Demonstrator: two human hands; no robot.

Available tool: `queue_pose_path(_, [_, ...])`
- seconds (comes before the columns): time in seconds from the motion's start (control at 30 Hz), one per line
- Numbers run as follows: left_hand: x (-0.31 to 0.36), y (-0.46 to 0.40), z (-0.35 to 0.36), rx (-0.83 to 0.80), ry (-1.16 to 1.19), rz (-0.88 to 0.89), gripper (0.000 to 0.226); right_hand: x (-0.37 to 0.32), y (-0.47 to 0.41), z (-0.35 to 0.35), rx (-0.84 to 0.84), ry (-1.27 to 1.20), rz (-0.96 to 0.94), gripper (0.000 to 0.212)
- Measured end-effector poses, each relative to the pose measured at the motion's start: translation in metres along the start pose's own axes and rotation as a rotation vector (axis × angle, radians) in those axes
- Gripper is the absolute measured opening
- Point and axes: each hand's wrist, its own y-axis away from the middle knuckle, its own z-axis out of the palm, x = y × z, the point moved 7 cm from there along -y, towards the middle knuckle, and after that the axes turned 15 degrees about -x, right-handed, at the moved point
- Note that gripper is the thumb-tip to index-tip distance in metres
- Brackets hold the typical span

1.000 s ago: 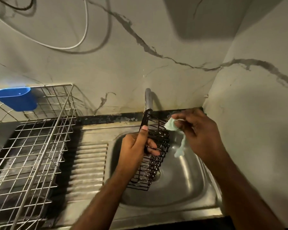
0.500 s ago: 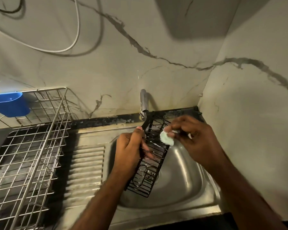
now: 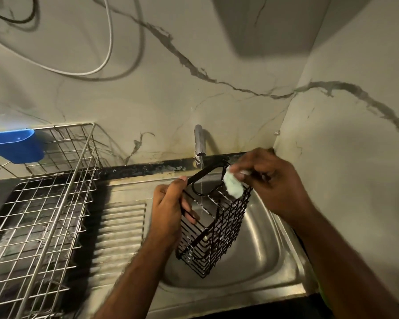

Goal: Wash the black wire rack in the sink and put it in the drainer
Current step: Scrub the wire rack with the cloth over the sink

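- We find the black wire rack [image 3: 217, 229] held tilted above the sink [image 3: 263, 254], under a thin stream from the tap [image 3: 199, 141].
- Left hand [image 3: 168, 210]: fingers clamped on the rack's left rim.
- Right hand [image 3: 272, 180]: fingers closed on a pale green cloth [image 3: 233, 188], pressed to the rack's upper edge.
- The drainer [image 3: 39, 210] stands left of the sink, a blue cup [image 3: 16, 145] hung on it.
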Motion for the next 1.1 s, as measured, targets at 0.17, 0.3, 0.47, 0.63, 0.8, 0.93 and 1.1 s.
queue_pose_path(0.17, [-0.005,-0.002,-0.004,-0.027,0.03,0.004,0.033,0.026,-0.001,-0.009,-0.043,0.149,0.108,0.026])
queue_pose_path(0.3, [0.003,0.001,-0.004,0.004,0.076,0.011,0.026,0.032,0.0,-0.033,0.177,0.126,0.17,0.018])
queue_pose_path(0.47, [0.007,-0.006,-0.001,-0.063,0.19,0.046,0.034,0.032,-0.012,-0.015,0.14,-0.1,0.158,0.013])
queue_pose_path(0.63, [0.007,-0.013,-0.012,-0.058,0.314,0.091,0.055,0.078,0.013,-0.002,-0.04,0.081,0.434,0.021])
queue_pose_path(0.8, [0.004,-0.017,-0.016,-0.033,0.282,0.082,0.052,0.049,0.021,-0.01,0.361,-0.223,0.316,0.014])
queue_pose_path(0.93, [0.004,-0.015,-0.011,0.038,0.278,0.057,0.05,-0.016,0.016,0.024,0.16,0.04,-0.021,0.022])
queue_pose_path(1.1, [0.01,-0.009,-0.008,0.063,0.338,0.015,0.058,0.021,0.031,0.026,0.175,0.079,0.127,0.039])
